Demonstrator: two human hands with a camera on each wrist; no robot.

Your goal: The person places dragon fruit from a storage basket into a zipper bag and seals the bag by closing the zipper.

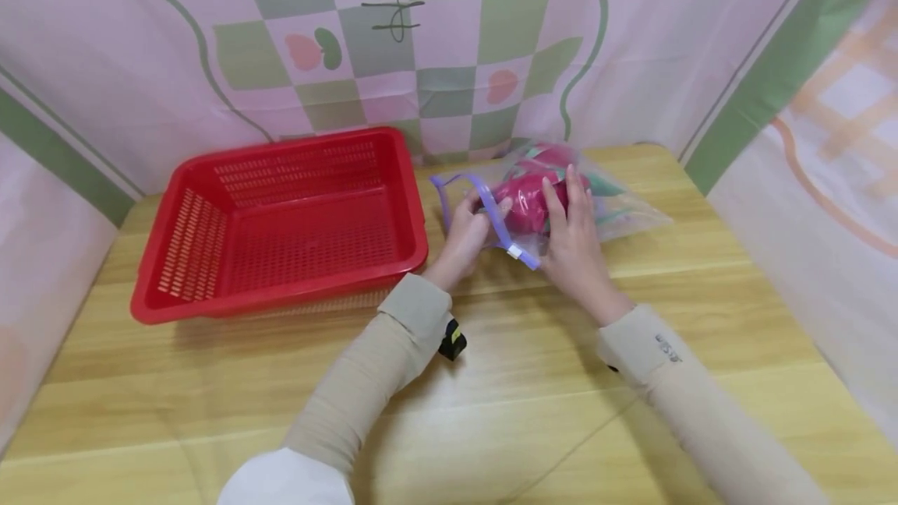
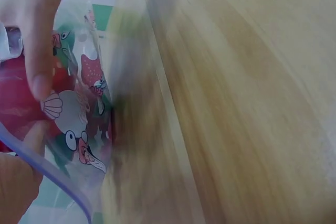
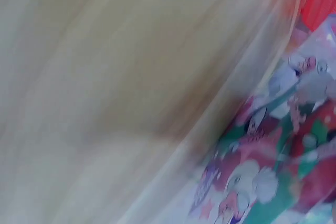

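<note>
Left hand [image 1: 464, 238] reaches into the purple-edged mouth of a clear zip bag [image 1: 620, 226], touching a pink bundle [image 1: 526, 203]; whether it grips cannot be told. Right hand [image 1: 574, 249] rests on the bag, fingers extended, grasping nothing. Bag lies at the rear of a wood-grain table [image 1: 491, 435], right of a red basket [image 1: 302, 296]. Checked, printed cloth [image 1: 449, 37] hangs behind; pale cloth flanks both sides.

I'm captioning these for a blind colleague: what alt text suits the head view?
A person's left hand is at the purple zip of a clear plastic bag containing a magenta-and-green bundle, while the right hand rests on the bag. To the left, a red perforated plastic basket stands on a wood-grain table before a checkered curtain.
</note>
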